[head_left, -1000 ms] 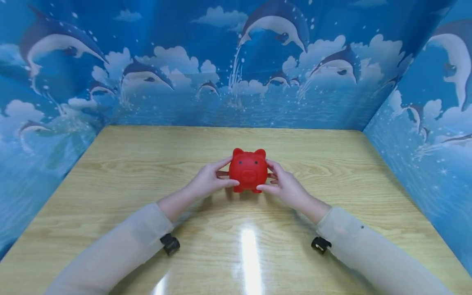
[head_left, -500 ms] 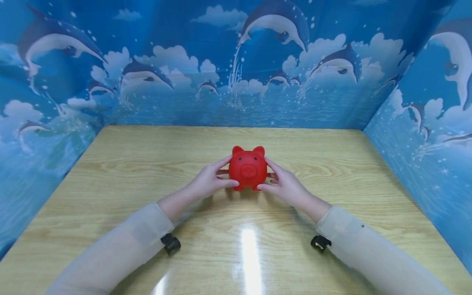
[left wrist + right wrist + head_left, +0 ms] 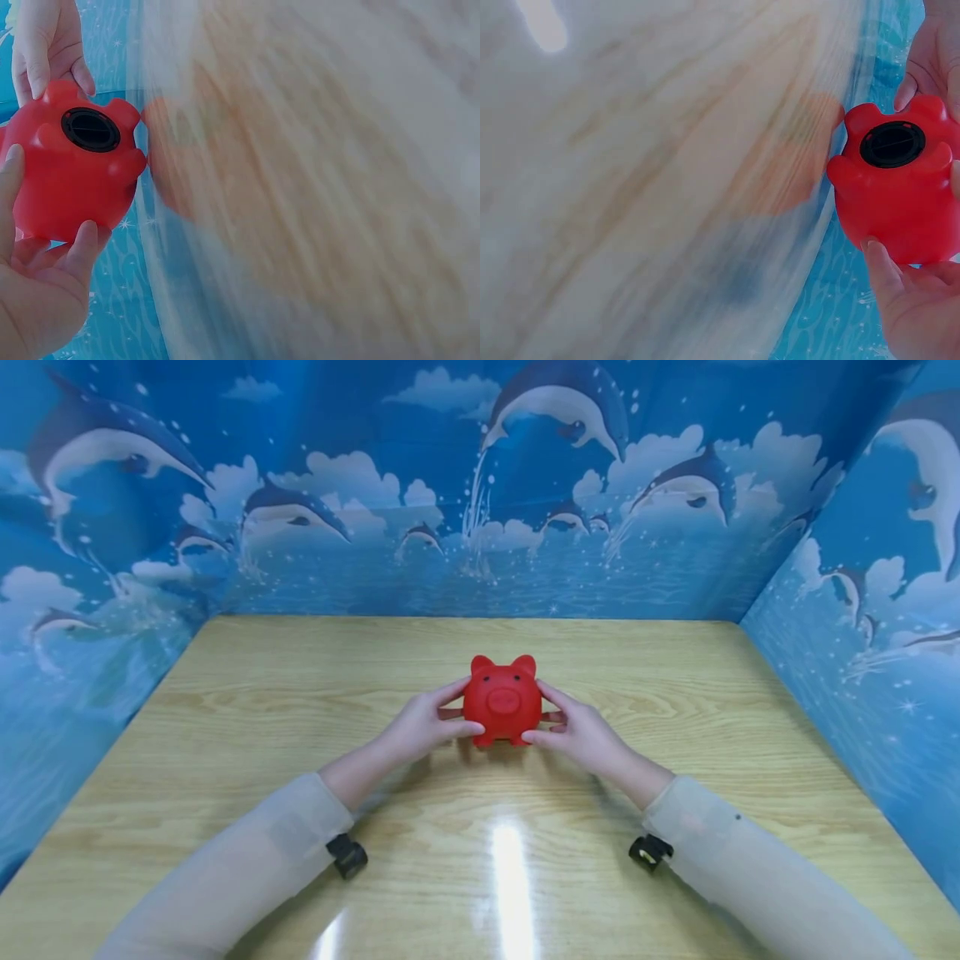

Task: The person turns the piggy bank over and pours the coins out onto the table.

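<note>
A red piggy bank (image 3: 502, 703) faces the head camera near the middle of the table, its snout, dark eyes and two ears visible. My left hand (image 3: 420, 725) grips its left side, thumb low on the front and fingers reaching round the side. On the opposite side my right hand (image 3: 588, 737) holds it the same way. From the left wrist, the belly of the piggy bank (image 3: 82, 172) shows a round black plug (image 3: 90, 129) between stubby feet. The right wrist view shows that black plug (image 3: 892, 144) too, with the feet close to the table surface.
The wood-grain table (image 3: 300, 668) shines with light reflections toward the front. Behind it and along both sides hang blue dolphin-print curtains (image 3: 360, 568). A black wrist camera (image 3: 347, 857) sits at the left sleeve, another black camera (image 3: 651, 852) at the right.
The piggy bank has tipped slightly back, its snout and eyes now higher in the head view. Both hands keep their grip and have barely moved.
</note>
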Demonstrator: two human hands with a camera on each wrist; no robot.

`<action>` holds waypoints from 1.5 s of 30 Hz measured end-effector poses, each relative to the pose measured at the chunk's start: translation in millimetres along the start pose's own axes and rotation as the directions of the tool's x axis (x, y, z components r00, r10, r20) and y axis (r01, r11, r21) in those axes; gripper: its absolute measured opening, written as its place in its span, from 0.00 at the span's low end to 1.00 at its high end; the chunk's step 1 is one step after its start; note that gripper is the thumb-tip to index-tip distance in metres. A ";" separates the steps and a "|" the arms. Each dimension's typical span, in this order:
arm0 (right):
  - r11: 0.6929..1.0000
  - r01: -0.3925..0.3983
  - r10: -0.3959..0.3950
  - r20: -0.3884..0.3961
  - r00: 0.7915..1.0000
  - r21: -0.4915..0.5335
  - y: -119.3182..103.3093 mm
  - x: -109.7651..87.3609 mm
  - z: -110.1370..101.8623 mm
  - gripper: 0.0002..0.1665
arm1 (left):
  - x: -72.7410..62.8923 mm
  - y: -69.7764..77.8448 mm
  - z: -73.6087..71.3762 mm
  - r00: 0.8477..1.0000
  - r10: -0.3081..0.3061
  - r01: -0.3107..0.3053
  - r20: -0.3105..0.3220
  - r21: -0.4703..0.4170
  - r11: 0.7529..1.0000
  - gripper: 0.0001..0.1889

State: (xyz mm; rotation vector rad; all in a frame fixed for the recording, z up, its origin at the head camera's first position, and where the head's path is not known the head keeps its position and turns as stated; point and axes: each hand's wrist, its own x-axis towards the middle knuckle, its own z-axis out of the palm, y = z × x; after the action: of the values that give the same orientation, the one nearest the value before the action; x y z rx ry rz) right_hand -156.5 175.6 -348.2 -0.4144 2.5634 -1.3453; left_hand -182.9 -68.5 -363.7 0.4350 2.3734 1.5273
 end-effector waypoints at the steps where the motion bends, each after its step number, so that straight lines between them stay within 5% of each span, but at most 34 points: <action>1: 1.000 -0.003 0.003 0.001 1.000 0.000 -0.2 -0.1 -0.2 0.49 | -0.1 -0.1 0.1 1.000 -0.002 0.002 -0.003 0.003 1.000 0.40; 26: 0.995 0.072 -0.069 0.037 0.997 -0.072 2.5 2.1 0.3 0.49 | -0.7 -0.2 4.1 0.998 0.054 -0.053 -0.033 0.022 0.998 0.39; 38: 0.983 0.130 -0.122 0.069 0.990 -0.132 2.0 1.4 -2.6 0.57 | -4.2 3.7 2.7 0.996 0.086 -0.085 -0.003 0.162 0.983 0.41; 45: 0.985 0.120 -0.113 0.061 0.992 -0.121 3.3 0.1 -2.4 0.56 | -5.2 5.3 2.3 0.992 0.106 -0.120 0.064 0.316 0.941 0.52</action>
State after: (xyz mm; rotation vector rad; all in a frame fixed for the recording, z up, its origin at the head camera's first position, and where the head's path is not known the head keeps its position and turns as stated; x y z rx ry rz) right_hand -157.9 179.2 -349.6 -0.6230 2.6232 -1.1961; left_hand -176.8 -66.5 -359.4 0.6807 2.6064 1.1586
